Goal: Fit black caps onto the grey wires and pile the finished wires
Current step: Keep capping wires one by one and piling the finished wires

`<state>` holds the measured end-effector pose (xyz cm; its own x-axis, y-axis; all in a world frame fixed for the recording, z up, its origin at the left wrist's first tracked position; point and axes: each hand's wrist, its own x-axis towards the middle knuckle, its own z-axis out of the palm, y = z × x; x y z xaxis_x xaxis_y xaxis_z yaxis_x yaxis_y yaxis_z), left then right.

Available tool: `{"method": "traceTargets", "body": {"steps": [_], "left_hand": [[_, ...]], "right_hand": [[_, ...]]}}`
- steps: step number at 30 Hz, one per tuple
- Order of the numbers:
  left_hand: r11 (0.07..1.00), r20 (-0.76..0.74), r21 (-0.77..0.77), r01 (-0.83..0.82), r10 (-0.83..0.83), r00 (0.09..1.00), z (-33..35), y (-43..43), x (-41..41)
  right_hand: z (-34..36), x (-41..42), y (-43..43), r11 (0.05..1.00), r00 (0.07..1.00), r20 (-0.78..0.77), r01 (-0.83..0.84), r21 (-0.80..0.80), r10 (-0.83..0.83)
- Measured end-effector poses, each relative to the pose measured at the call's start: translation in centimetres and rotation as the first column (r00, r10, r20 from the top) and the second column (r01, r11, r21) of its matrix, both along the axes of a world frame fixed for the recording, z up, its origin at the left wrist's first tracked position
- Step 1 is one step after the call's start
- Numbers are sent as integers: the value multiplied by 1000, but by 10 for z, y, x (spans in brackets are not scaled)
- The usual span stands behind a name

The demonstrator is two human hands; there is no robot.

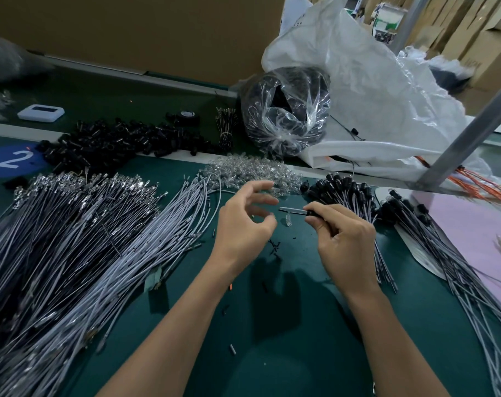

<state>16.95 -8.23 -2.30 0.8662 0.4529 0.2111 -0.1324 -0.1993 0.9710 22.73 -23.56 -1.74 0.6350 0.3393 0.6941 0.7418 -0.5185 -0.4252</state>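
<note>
Both hands hover over the middle of the green counter (286, 339), near each other but not touching. The right hand (345, 242) pinches a small black piece (312, 214) between its thumb and curled fingers. A thin dark stem sticks out of the piece toward the left hand. Blur hides whether this is a cap seated on a wire. The left hand (243, 222) holds nothing, its fingers spread and loosely curled. A tiny clear part (288, 218) shows between the two hands.

The grey wires (146, 247) fan across the left half of the counter, from the near left corner up toward the left hand. Farther left lies a wide mass of dark wires with metal terminals (57, 213). Loose black caps (114, 144) are heaped along the far edge on the left side. A heap of clear parts (249, 170) sits just beyond the left hand.

The capped wires (346, 193) are piled just right of the right hand, with their black ends toward the far edge. A second bundle (432, 253) lies nearer the right edge, beside a pink sheet (478, 230).

At the far edge, a clear bag of black parts (286, 110) rests against a white sack (372, 81). Small black scraps (275, 247) dot the counter below the hands.
</note>
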Motion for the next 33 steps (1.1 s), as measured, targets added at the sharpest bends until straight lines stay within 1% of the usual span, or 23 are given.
{"method": "traceTargets", "body": {"steps": [3, 9, 11, 13, 15, 17, 19, 20, 22, 26, 29, 31, 33], "left_hand": [[990, 67, 142, -15, 5, 998, 0, -3, 0], [976, 183, 188, -109, 75, 980, -5, -2, 4], [962, 218, 232, -142, 91, 972, -7, -1, 4], [934, 262, 312, -175, 93, 961, -8, -1, 4], [883, 289, 423, -202, 79, 954, -10, 0, 3], [829, 289, 517, -214, 67, 955, -11, 0, 2], [795, 282, 566, -220, 65, 957, -11, 1, 2], [791, 273, 572, -215, 64, 960, -11, 1, 2], [817, 233, 549, -175, 52, 971, -10, 1, 2], [900, 158, 423, -106, 42, 986, -10, 1, 4], [930, 142, 354, -97, 49, 989, -9, 2, 5], [919, 134, 383, -95, 47, 990, -10, 4, 5], [879, 147, 464, -107, 42, 988, -12, 5, 4]], "right_hand": [[0, 0, 1, 1000, 1000, -12, -9, -5, 9], [-1, 1, 0, 1000, 999, -38, -23, 13, 23], [-1, 2, 0, 999, 998, -48, -26, 26, 27], [-2, 2, 0, 999, 997, -64, -32, 44, 34], [-2, 2, 0, 997, 996, -82, -38, 60, 42], [-2, 2, 0, 996, 994, -103, -41, 75, 49], [-2, 2, 1, 995, 990, -128, -43, 95, 55], [-3, 2, 1, 994, 988, -143, -43, 105, 57], [-2, 2, 1, 992, 986, -159, -39, 116, 58], [-2, 3, 0, 993, 989, -141, -36, 109, 51], [-2, 2, 0, 996, 991, -128, -35, 85, 46], [-2, 2, 0, 997, 992, -117, -33, 65, 41], [-2, 3, 0, 998, 993, -114, -31, 59, 38]]}}
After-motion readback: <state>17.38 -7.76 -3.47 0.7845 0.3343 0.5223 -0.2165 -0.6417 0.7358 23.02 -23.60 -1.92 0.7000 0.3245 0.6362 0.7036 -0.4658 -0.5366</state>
